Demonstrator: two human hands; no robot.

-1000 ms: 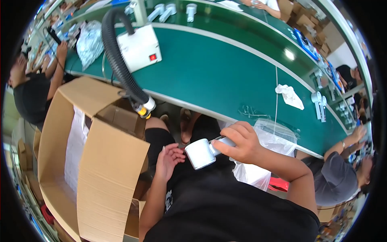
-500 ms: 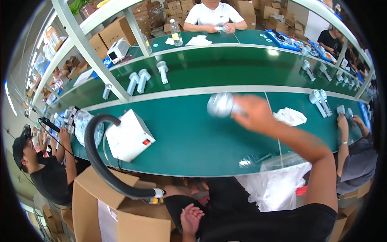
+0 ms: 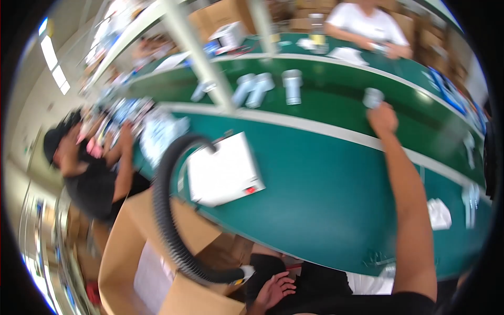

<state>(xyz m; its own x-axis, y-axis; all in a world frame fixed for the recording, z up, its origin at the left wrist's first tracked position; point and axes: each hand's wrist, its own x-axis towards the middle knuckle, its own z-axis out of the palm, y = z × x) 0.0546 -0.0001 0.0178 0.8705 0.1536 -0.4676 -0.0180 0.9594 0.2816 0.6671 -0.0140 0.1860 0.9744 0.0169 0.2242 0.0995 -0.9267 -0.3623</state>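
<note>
My right hand [image 3: 382, 121] reaches far out over the dark green belt, closed around a pale round-headed handheld device [image 3: 373, 97]. The device's head points away from me; its handle is hidden in my fingers, and motion blurs both. My left hand [image 3: 276, 290] rests at my lap, palm partly up, with loosely spread fingers and nothing in them. A black corrugated hose [image 3: 167, 210] curves from a white box with a red switch [image 3: 224, 170] down to near my left hand. Similar pale devices [image 3: 292, 86] lie farther left on the belt.
An open cardboard box [image 3: 123, 247] stands at my lower left. A white upright post [image 3: 197, 58] rises at the bench's far edge. Crumpled white paper [image 3: 439, 214] and more pale devices [image 3: 470, 205] lie at the right. Co-workers sit at the left [image 3: 100, 178] and across [image 3: 365, 26].
My right hand has carried the device from above the near bench out over the belt. My view has swung left, so the scene sits farther right. My left hand still rests at my lap.
</note>
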